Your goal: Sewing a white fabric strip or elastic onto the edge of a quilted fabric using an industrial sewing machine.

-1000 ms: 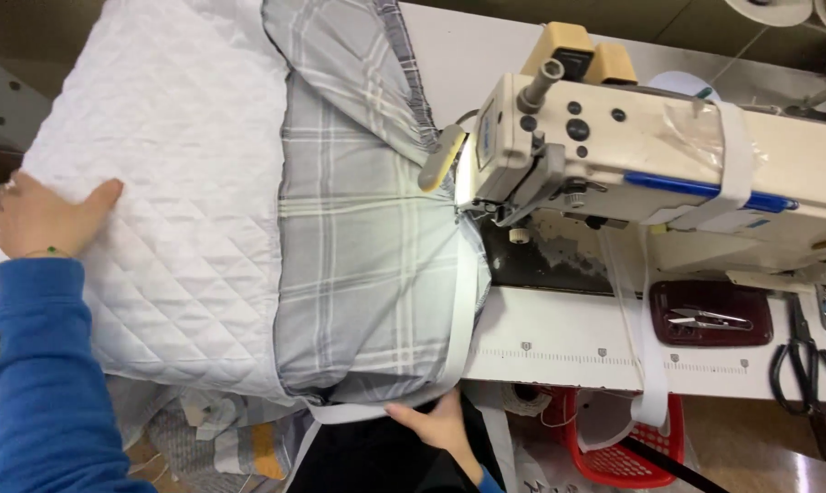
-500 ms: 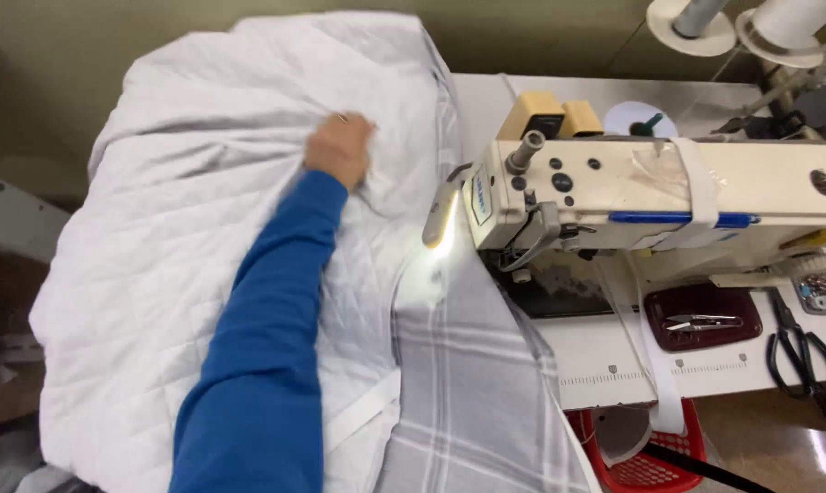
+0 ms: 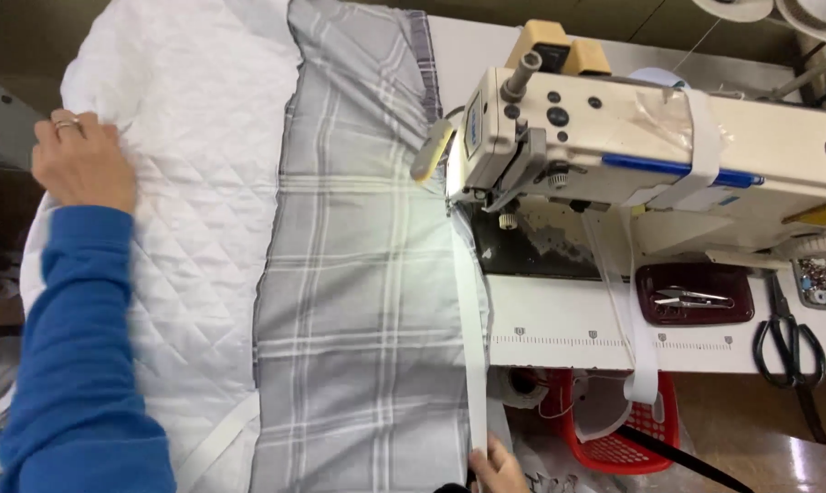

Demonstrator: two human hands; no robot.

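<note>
Quilt spread flat beside the machine

Since half a second ago our left hand [image 3: 84, 164] has swung from the top of the heap out to nine o'clock, and the grey plaid panel [image 3: 367, 301] now lies flat. We press that hand, fingers curled, onto the white quilted fabric [image 3: 194, 210], blue sleeve running down to seven o'clock. Our right hand [image 3: 497, 466], at six o'clock, pinches the white binding tape [image 3: 470, 347] leading up to the sewing machine [image 3: 614, 146] on the surface [image 3: 568, 324].
</note>
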